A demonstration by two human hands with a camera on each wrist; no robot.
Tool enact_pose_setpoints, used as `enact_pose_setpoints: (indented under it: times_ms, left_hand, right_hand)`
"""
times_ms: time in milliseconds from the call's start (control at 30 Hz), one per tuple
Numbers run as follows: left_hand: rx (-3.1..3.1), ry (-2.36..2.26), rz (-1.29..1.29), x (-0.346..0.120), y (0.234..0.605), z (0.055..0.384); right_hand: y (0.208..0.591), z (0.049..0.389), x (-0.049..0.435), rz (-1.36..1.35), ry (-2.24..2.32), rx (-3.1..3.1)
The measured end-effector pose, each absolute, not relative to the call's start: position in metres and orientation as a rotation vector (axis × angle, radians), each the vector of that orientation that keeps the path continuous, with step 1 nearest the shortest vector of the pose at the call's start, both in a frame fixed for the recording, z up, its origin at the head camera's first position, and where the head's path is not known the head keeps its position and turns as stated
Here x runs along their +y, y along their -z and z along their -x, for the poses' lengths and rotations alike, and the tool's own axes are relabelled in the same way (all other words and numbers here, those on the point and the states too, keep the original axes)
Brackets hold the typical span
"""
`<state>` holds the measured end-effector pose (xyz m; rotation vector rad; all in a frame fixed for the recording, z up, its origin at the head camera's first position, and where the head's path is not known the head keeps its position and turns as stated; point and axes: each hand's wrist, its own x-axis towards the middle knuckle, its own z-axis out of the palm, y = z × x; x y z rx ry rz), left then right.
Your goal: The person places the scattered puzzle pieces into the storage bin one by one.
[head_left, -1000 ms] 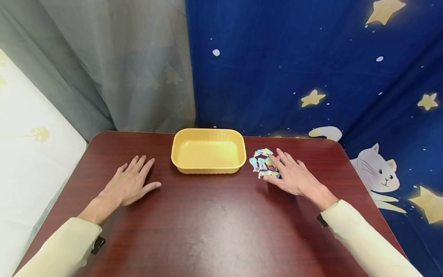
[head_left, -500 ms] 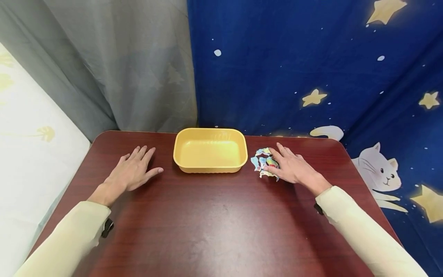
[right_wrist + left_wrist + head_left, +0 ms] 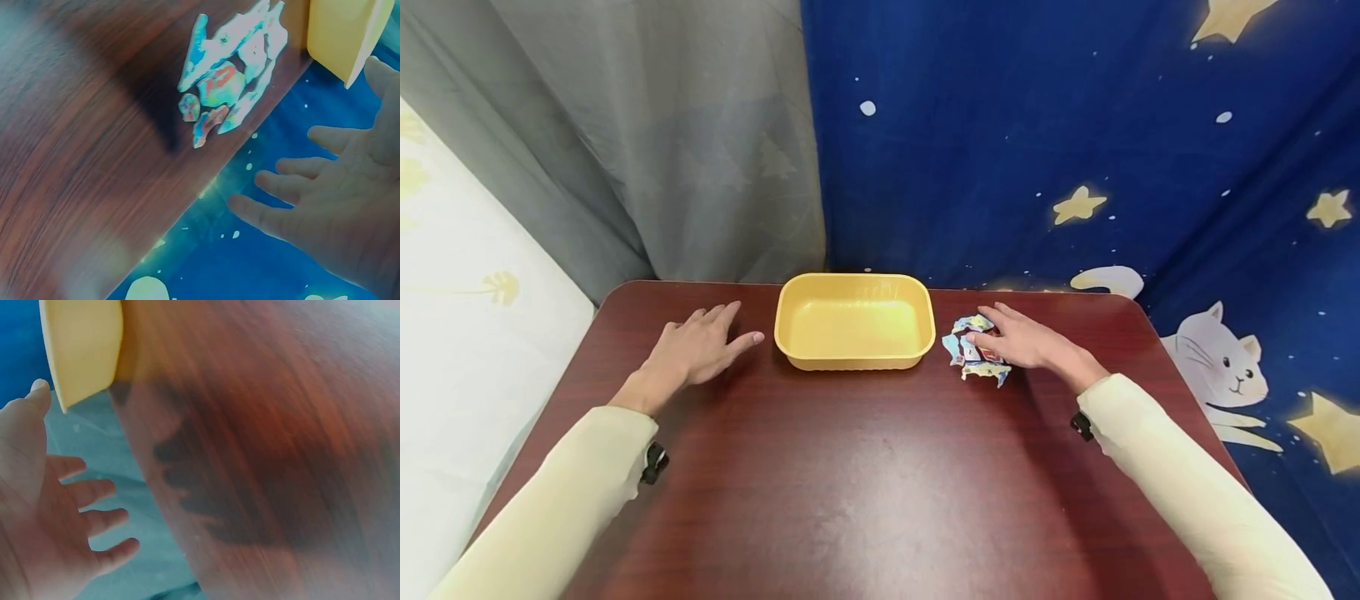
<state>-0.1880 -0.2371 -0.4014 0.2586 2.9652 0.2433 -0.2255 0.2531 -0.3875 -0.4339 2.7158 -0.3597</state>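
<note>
My left hand (image 3: 696, 348) hovers over the left part of the table, thumb spread and fingers loosely extended; it holds nothing. In the left wrist view the left hand (image 3: 56, 512) shows apart from its shadow on the wood. Over on the right, my right hand (image 3: 1030, 340) overlaps several flat, irregular, colourful puzzle pieces (image 3: 972, 368) in the head view. The right wrist view shows those puzzle pieces (image 3: 222, 84) lying grouped on the table, with the fingers of the right hand (image 3: 325, 194) spread and nothing in them. Between the hands stands a yellow plastic basin (image 3: 854, 364), with nothing inside.
The dark red wooden table (image 3: 850, 483) has rounded far corners. Behind it hang a grey curtain (image 3: 722, 167) and a blue curtain (image 3: 962, 167) with stars and a cat. A white patterned cloth (image 3: 467, 350) hangs at the left.
My left hand has risen and shifted slightly right, towards the basin. My right hand has moved a little forward and left, over the puzzle pieces. The pieces and basin stay put.
</note>
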Motion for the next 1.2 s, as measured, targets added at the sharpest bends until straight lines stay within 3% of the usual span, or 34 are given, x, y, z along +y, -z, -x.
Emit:
enact_pose_setpoints:
  times_ms: [233,733,1200]
  left_hand:
    - [2.836,-0.521,-0.074,-0.225,0.388,0.199]
    - [2.34,-1.445,0.34,-0.205,0.376,0.217]
    - [2.165,-1.617,0.56,-0.19,0.381,0.225]
  right_hand:
    - [0.381,0.236,0.246,0.365,0.522,2.679]
    - [0.382,0.247,0.238,-0.118,1.016,2.341]
    - [0.396,0.253,0.227,-0.293,1.049,2.311]
